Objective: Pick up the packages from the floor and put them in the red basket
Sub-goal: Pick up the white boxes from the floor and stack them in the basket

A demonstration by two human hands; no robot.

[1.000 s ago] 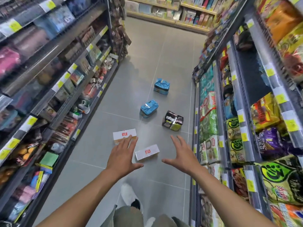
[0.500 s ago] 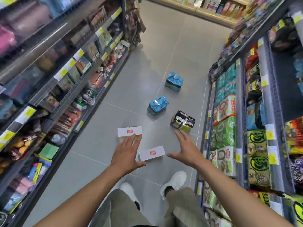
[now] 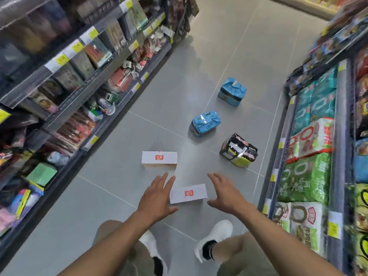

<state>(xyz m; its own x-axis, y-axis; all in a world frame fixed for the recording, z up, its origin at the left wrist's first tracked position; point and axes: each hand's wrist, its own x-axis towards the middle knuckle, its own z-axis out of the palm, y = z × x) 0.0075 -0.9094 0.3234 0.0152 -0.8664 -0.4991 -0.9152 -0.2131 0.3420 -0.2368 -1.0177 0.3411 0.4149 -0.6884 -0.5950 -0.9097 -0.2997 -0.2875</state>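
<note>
Several packages lie on the grey tiled aisle floor. The nearest is a white box with a red label (image 3: 188, 193), between my two hands. My left hand (image 3: 157, 196) is open on its left side, and my right hand (image 3: 225, 194) is open on its right; neither holds it. A second white box (image 3: 159, 158) lies farther left. Beyond are two blue packs (image 3: 206, 123) (image 3: 232, 91) and a black and yellow pack (image 3: 239, 150). No red basket is in view.
Stocked shelves (image 3: 79, 92) line the aisle on the left, and shelves of bagged snacks (image 3: 310, 156) line it on the right. My white shoes (image 3: 217, 238) stand on the floor just behind the nearest box.
The view has dropped closer to the floor. Both hands have come down toward the nearest white box and now flank it.
</note>
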